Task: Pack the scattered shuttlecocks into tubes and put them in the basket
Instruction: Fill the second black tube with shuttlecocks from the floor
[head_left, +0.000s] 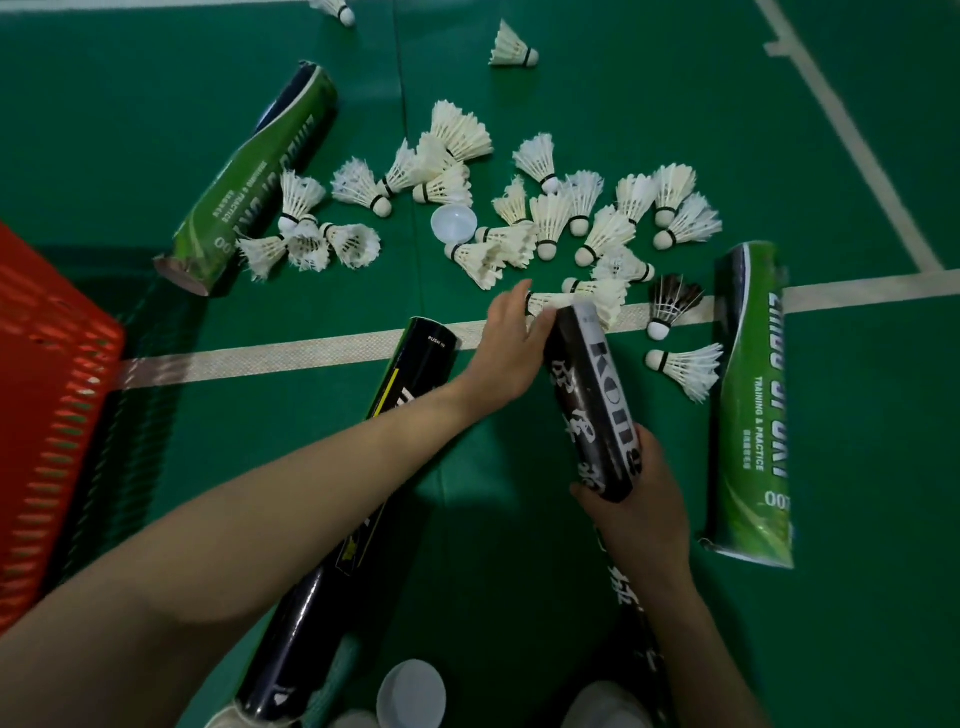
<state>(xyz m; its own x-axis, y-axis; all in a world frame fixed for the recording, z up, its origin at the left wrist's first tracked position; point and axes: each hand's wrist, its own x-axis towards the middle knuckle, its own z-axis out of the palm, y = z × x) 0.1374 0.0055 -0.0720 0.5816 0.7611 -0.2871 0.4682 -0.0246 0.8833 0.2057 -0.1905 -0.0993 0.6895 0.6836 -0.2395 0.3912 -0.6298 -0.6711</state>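
Black tube (592, 400) on the green court floor (857, 156): its long axis slants from the near end, gripped by the curled fingers of the right hand (644, 509), away and leftward to its mouth at the white line (291, 356). The left hand (511, 348), arm stretched forward, pinches a white shuttlecock (550, 300) between thumb and fingers just beside that mouth.

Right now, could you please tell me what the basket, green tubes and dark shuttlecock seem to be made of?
The basket looks like moulded plastic, orange-red, with slotted walls. The green tubes are probably cardboard under a glossy printed wrap; the left one is creased and bent. The dark shuttlecock seems to have dark feathers on pale quills and a white base, perhaps cork or foam.
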